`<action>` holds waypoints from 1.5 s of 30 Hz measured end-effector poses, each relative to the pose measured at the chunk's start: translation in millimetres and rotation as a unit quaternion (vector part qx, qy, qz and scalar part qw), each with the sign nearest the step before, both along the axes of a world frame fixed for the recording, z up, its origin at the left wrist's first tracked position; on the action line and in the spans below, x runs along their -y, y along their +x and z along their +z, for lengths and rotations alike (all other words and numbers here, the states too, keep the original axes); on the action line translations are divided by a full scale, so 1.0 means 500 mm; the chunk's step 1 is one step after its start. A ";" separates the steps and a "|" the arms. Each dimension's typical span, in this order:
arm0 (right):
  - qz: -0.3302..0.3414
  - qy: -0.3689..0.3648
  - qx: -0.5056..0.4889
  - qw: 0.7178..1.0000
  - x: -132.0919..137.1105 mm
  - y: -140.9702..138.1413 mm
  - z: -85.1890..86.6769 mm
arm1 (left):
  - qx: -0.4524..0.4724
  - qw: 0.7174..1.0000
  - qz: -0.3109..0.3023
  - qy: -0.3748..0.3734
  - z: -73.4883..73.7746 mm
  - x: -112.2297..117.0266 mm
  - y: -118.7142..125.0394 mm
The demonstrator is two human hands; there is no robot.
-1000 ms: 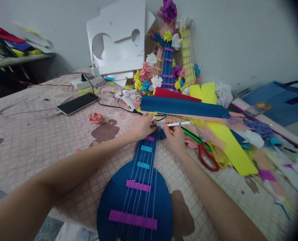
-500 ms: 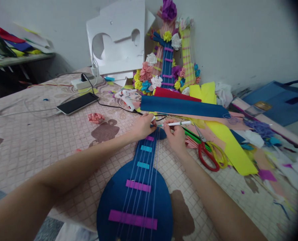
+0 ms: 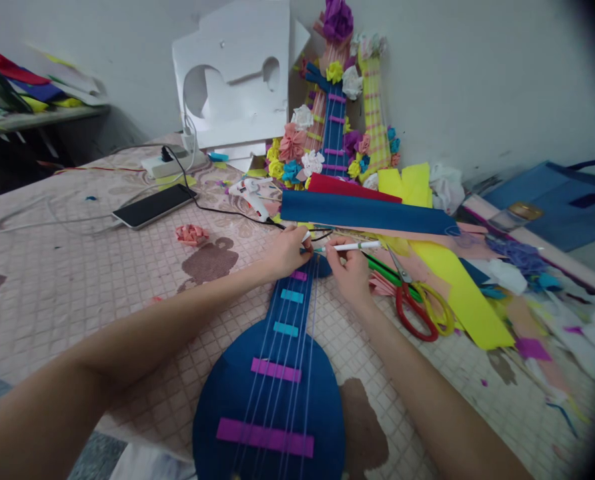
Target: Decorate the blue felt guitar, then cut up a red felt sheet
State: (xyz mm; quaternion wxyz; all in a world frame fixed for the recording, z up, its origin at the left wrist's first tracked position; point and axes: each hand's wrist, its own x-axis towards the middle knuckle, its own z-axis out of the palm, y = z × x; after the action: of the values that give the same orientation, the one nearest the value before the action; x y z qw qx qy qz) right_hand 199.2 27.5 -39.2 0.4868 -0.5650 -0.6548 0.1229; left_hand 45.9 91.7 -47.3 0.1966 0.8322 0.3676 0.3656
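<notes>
A blue paper guitar (image 3: pixel 272 393) lies on the table in front of me, its neck pointing away. Thin purple strings run along it over purple and light-blue strips. At the head of the neck, my left hand (image 3: pixel 288 252) is closed in a pinch; a small white end pokes out by its fingertips, but the rest of what it holds is hidden. Just to the right, my right hand (image 3: pixel 350 267) pinches a slim white pen (image 3: pixel 355 247), which lies nearly level. Its greenish tip points at my left fingers, close to the guitar's head.
Red-handled scissors (image 3: pixel 416 313) and yellow paper (image 3: pixel 460 293) lie to the right. Behind my hands are a blue strip (image 3: pixel 367 212) and a white glue gun (image 3: pixel 251 199). A phone (image 3: pixel 155 205) and a pink paper flower (image 3: pixel 192 234) are left. Decorated paper guitars (image 3: pixel 334 130) lean on the wall.
Almost nothing differs. My right hand and the pen have shifted very slightly to the left; my left hand and the guitar stay put.
</notes>
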 end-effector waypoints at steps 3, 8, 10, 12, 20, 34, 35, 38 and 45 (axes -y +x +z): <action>0.011 0.000 0.004 1.000 0.000 -0.001 0.000 | -0.003 1.000 0.005 0.004 -0.001 -0.001 0.000; 0.014 -0.005 0.005 1.000 0.000 -0.003 0.001 | -0.008 1.000 0.006 0.005 -0.002 -0.002 0.000; 0.019 -0.004 0.011 1.000 0.001 -0.003 0.002 | -0.012 1.000 0.009 0.002 -0.002 -0.002 0.000; 0.017 -0.002 0.014 1.000 0.001 -0.004 0.002 | -0.011 1.000 0.007 0.005 -0.003 -0.003 0.000; 0.014 0.007 0.018 1.000 0.001 -0.004 0.003 | -0.009 1.000 0.008 -0.001 0.002 0.001 0.001; -0.012 0.006 0.015 1.000 0.003 -0.006 0.008 | -0.006 1.000 0.002 -0.013 0.005 0.002 0.000; -0.011 0.004 0.015 1.000 0.002 -0.006 0.008 | -0.007 1.000 0.005 -0.015 0.006 0.002 0.001; 0.005 0.005 0.019 1.000 0.001 -0.006 0.007 | -0.014 1.000 0.014 -0.017 0.008 0.003 0.001; 0.004 0.008 0.028 1.000 0.000 -0.004 0.005 | -0.015 1.000 0.012 -0.016 0.010 0.005 0.001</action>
State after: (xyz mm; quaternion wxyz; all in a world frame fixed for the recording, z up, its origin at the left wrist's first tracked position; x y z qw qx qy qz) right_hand 197.1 27.7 -36.7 0.4724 -0.5616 -0.6714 0.1039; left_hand 46.3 89.5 -42.3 0.2000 0.8300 0.3859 0.3496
